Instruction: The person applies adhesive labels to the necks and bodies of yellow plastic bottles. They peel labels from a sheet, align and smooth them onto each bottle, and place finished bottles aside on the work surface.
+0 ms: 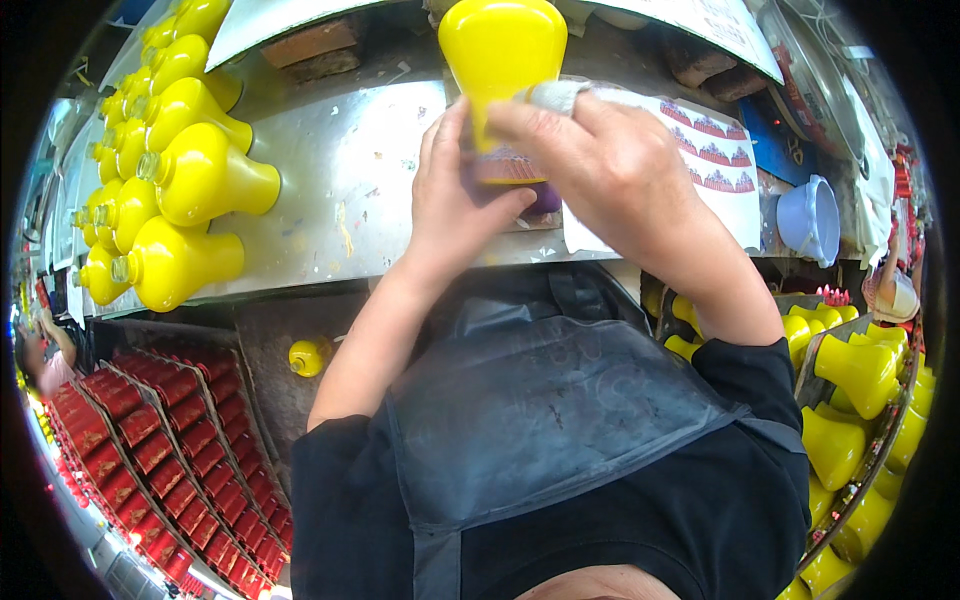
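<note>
A glossy yellow vase [503, 45] is between my hands, its wide body away from me and its narrower part toward me. A patterned decal band [508, 167] runs round its near end. My left hand [450, 185] grips this end from the left, thumb and fingers curved about it. From the right, my right hand [610, 165] comes over the vase with curled fingers, the index finger blurred against its surface. A pale wrap or cloth [556, 97] shows at its fingers; whether anything else is held there is hidden. Something purple [545, 200] shows just under the near end.
Several yellow vases [205, 175] lie on the metal bench [340, 170] at left. A decal sheet [720, 150] and a pale blue bucket [810, 220] are at right. Racks of red cylinders [170, 440] stand lower left, more yellow vases [855, 375] lower right. Other people's arms show at both edges.
</note>
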The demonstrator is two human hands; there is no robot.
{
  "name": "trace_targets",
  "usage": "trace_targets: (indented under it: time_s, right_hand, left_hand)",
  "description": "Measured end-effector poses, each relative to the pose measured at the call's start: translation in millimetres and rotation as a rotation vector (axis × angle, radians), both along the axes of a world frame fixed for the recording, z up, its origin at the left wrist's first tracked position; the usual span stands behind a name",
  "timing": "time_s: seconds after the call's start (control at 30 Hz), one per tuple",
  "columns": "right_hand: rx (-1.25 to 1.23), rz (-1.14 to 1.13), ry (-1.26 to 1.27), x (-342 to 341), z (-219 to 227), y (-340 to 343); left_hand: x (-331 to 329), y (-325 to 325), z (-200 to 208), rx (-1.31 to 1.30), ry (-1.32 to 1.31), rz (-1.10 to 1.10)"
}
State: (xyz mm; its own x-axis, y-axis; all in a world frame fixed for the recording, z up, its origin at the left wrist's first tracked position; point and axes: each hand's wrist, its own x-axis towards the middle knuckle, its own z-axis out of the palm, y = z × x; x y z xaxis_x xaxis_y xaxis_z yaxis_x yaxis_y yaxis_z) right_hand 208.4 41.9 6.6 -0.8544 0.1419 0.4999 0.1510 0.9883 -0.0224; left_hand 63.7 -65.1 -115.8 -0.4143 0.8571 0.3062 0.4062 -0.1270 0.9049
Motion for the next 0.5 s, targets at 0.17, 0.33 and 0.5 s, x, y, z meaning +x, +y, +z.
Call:
trace_targets:
  time_s: [0.17,0.33,0.5]
  right_hand:
    - [-0.012,-0.124,-0.023,2.6,5.1,1.8]
    - [-0.296,-0.135,-0.118,19.0,5.4,-11.5]
    - [-0.641,-0.486,-0.021,21.9,2.5,-17.9]
  left_hand:
    - [-2.0,4.6,-0.9,0.086,0.18,0.088]
    - [1.0,3.7,9.0,0.151,0.342,0.136]
    - [6.7,5.0,17.0,0.144,0.357,0.153]
